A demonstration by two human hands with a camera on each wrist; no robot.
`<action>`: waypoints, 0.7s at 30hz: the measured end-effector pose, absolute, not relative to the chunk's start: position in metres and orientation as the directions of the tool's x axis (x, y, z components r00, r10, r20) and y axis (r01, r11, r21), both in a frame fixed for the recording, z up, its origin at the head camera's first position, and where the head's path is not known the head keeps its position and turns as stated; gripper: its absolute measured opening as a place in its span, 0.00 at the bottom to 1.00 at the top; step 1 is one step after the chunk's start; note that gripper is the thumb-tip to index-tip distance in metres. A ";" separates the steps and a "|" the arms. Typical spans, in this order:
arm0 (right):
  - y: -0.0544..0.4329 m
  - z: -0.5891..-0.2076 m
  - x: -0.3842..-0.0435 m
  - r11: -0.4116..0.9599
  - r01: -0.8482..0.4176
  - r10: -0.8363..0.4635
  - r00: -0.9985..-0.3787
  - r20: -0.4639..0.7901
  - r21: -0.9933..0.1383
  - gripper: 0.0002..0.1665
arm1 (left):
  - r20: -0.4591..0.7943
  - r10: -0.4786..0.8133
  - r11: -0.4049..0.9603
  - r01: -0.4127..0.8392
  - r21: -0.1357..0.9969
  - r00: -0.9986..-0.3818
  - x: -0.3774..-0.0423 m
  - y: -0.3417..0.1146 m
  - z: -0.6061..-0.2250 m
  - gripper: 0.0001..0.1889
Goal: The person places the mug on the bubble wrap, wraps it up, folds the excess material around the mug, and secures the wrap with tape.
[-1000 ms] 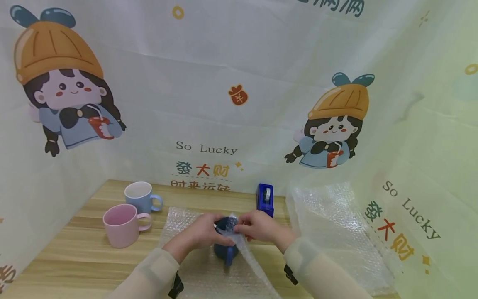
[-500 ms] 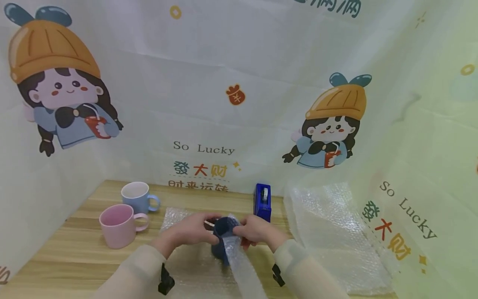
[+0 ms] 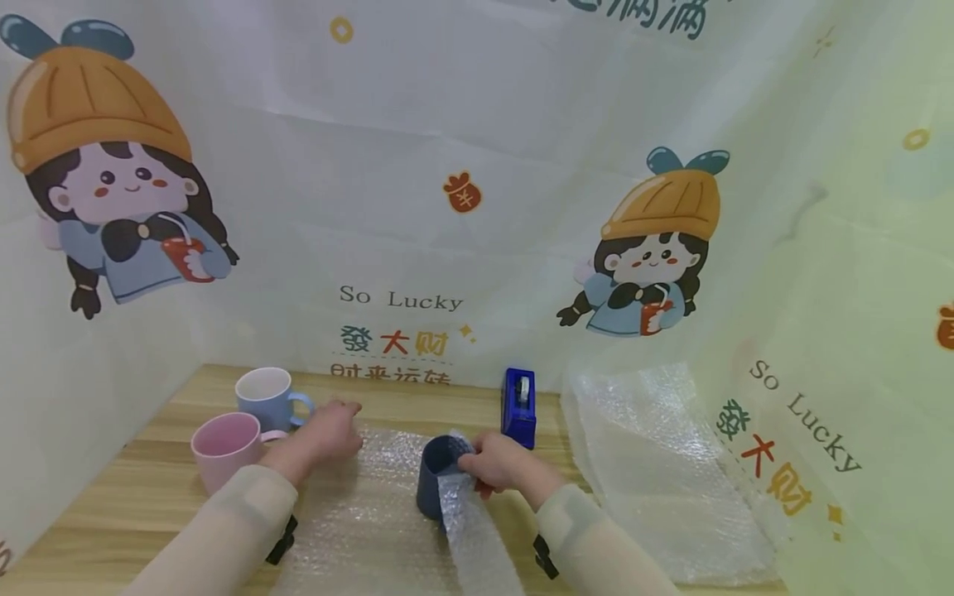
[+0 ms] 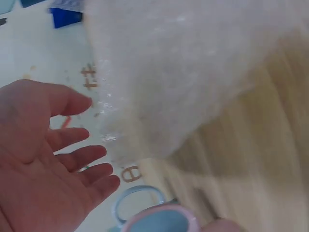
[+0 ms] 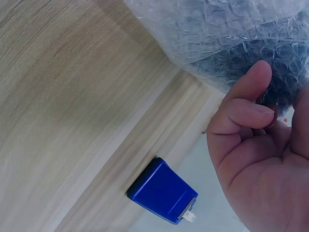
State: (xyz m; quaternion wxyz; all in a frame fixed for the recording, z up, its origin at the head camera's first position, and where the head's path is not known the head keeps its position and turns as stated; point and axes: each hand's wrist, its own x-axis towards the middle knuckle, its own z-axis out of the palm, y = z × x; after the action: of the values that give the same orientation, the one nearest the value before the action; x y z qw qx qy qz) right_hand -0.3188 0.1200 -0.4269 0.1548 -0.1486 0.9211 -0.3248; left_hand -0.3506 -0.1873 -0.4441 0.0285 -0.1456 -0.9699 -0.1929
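Observation:
A dark blue mug (image 3: 429, 488) stands upright on a sheet of bubble wrap (image 3: 358, 530), whose right part is folded up over the mug's side and rim. With curled fingers my right hand (image 3: 501, 463) pinches the raised wrap (image 5: 217, 29) at the rim, keeping it against the mug. My left hand (image 3: 328, 434) is away from the mug, over the sheet's far left corner and near the light blue mug's handle. In the left wrist view the left hand (image 4: 53, 159) holds nothing, its fingers spread loosely beside the edge of the wrap.
A pink mug (image 3: 224, 451) and a light blue mug (image 3: 264, 397) stand at the left, partly behind the left forearm. A blue tape dispenser (image 3: 518, 410) sits at the back, beyond the right hand. More bubble wrap (image 3: 671, 488) lies at the right. A printed cloth (image 3: 402, 207) hangs behind the table.
My left hand has let go of the dark blue mug and moved left toward the sheet's far corner. The right hand stays at the rim with the wrap, which now folds over the mug's right side.

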 end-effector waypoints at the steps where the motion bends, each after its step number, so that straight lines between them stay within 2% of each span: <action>1: 0.120 -0.427 -0.319 0.745 -0.173 -0.373 -0.909 -0.187 -0.644 0.15 | 0.119 0.273 0.892 0.297 0.340 -0.955 -0.359 -0.191 -0.457 0.34; 3: 0.121 -0.429 -0.320 0.744 -0.171 -0.372 -0.909 -0.187 -0.645 0.14 | 0.129 0.261 0.909 0.289 0.300 -0.957 -0.381 -0.200 -0.488 0.36; 5: 0.122 -0.430 -0.321 0.746 -0.175 -0.372 -0.910 -0.183 -0.642 0.15 | 0.150 0.249 0.924 0.281 0.260 -0.957 -0.401 -0.208 -0.515 0.32; 8: 0.122 -0.430 -0.322 0.747 -0.182 -0.374 -0.911 -0.177 -0.639 0.15 | 0.156 0.235 0.931 0.268 0.248 -0.959 -0.424 -0.220 -0.539 0.18; 10: 0.122 -0.429 -0.322 0.751 -0.187 -0.373 -0.912 -0.173 -0.634 0.15 | 0.156 0.240 0.915 0.277 0.293 -0.958 -0.427 -0.223 -0.539 0.09; 11: 0.122 -0.429 -0.322 0.752 -0.186 -0.372 -0.912 -0.174 -0.633 0.15 | 0.156 0.248 0.901 0.287 0.326 -0.956 -0.428 -0.224 -0.538 0.08; 13: 0.122 -0.428 -0.321 0.753 -0.186 -0.372 -0.911 -0.176 -0.631 0.15 | 0.175 0.258 0.868 0.307 0.389 -0.950 -0.419 -0.221 -0.524 0.07; 16: 0.122 -0.429 -0.321 0.754 -0.194 -0.378 -0.910 -0.173 -0.627 0.14 | 0.205 0.251 0.818 0.321 0.478 -0.946 -0.387 -0.208 -0.484 0.07; 19: 0.122 -0.430 -0.320 0.757 -0.201 -0.380 -0.910 -0.169 -0.621 0.14 | 0.196 0.198 0.781 0.276 0.561 -0.960 -0.353 -0.191 -0.442 0.07; 21: 0.122 -0.430 -0.320 0.759 -0.200 -0.377 -0.911 -0.167 -0.620 0.14 | 0.147 0.164 0.742 0.220 0.633 -0.976 -0.337 -0.180 -0.421 0.09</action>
State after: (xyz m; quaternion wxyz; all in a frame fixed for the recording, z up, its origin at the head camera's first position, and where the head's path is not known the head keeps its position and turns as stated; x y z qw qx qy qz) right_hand -0.3202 0.1216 -0.4304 0.1424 -0.1557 0.9269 -0.3104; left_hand -0.3374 -0.1800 -0.4213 0.0409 -0.1028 -0.9325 -0.3438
